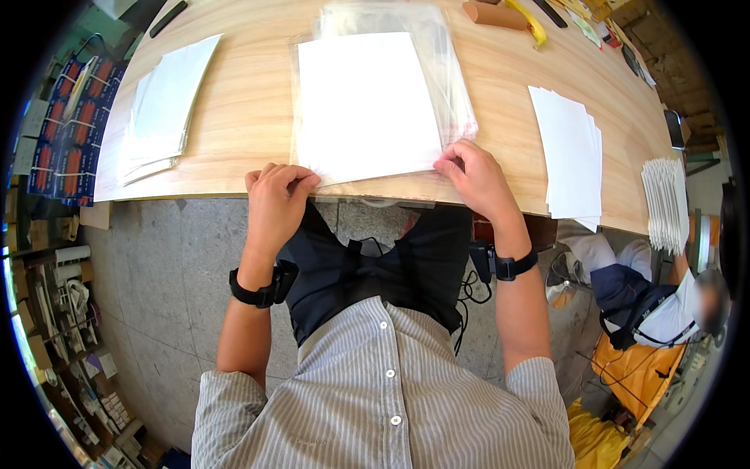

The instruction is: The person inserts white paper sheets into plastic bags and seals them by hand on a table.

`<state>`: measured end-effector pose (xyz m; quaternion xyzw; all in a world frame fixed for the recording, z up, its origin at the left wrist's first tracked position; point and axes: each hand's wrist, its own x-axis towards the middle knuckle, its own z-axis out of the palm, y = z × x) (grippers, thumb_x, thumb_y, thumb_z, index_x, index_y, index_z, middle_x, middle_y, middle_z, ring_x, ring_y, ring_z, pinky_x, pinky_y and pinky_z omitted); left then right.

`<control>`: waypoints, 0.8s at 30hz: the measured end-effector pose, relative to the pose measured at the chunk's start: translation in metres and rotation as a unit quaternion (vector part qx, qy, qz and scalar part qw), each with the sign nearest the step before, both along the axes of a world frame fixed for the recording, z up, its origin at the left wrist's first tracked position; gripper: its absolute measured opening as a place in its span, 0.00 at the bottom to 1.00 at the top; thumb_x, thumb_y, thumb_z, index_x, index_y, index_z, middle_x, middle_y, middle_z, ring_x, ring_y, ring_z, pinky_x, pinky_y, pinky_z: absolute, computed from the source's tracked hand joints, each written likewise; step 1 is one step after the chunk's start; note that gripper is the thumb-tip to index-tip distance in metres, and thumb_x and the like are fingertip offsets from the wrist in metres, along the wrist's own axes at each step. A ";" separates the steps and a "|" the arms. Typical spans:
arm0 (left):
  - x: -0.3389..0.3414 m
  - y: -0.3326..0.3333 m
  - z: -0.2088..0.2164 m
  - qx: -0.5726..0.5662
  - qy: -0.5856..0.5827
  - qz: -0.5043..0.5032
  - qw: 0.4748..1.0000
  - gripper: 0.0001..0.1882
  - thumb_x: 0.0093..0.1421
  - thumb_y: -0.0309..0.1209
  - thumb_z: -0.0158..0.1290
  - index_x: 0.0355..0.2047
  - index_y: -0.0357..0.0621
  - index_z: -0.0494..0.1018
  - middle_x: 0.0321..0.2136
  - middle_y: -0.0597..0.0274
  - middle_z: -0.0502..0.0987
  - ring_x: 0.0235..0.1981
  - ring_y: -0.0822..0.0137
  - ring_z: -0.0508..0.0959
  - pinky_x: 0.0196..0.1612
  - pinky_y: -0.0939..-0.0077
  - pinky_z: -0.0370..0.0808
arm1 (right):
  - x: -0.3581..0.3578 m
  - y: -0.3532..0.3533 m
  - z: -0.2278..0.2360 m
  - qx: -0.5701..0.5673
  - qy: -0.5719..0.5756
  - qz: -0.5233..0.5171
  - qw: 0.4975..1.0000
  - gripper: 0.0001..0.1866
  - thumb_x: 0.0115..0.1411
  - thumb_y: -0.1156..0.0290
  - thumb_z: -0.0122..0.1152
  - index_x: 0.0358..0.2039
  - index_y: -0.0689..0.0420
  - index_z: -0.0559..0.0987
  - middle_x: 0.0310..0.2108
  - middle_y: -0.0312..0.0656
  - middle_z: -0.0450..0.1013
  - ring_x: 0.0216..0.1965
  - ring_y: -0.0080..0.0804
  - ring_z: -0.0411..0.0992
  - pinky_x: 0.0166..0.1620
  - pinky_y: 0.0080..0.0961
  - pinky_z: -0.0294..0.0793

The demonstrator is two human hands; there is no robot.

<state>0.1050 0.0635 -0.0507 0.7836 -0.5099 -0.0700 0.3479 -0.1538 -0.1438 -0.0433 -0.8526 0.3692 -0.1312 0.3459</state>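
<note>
Paper (pixel 367 105): lies white and flat near the front edge of the wooden table (pixel 250 102), straight ahead of the body, on top of clear plastic sleeves (pixel 457 94). Leaves a see-through strip of plastic showing along the far side and the right. With the left hand (pixel 280 195), pinches the near left corner between thumb and bent fingers. With the right hand (pixel 478 178), pinches the near right corner in much the same way; cannot tell whether any plastic is caught along with it. Wears a black band (pixel 512 266) on each wrist and a striped shirt (pixel 355 391) with buttons down the front.

Well to the left of the paper, see a slanting pile of white sheets (pixel 176 98). Well to the right, see a fanned pile of white slips (pixel 566 152) reaching the front edge, then a thick folded stack (pixel 664 205) at the right edge. Toward the far right, note a brown roll (pixel 494 16) just beside a curved yellow object (pixel 533 25). Past the right edge, see another person (pixel 644 305), bent low
</note>
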 end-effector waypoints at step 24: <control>-0.004 0.003 -0.007 0.022 -0.093 0.018 0.995 0.12 0.64 0.34 0.60 0.26 0.42 0.76 0.25 0.61 0.75 0.34 0.55 0.74 0.47 0.60 0.65 | 0.016 -0.001 0.011 -0.063 0.130 -0.015 0.989 0.19 0.67 0.54 0.61 0.32 0.58 0.82 0.36 0.45 0.81 0.39 0.50 0.78 0.42 0.43 0.76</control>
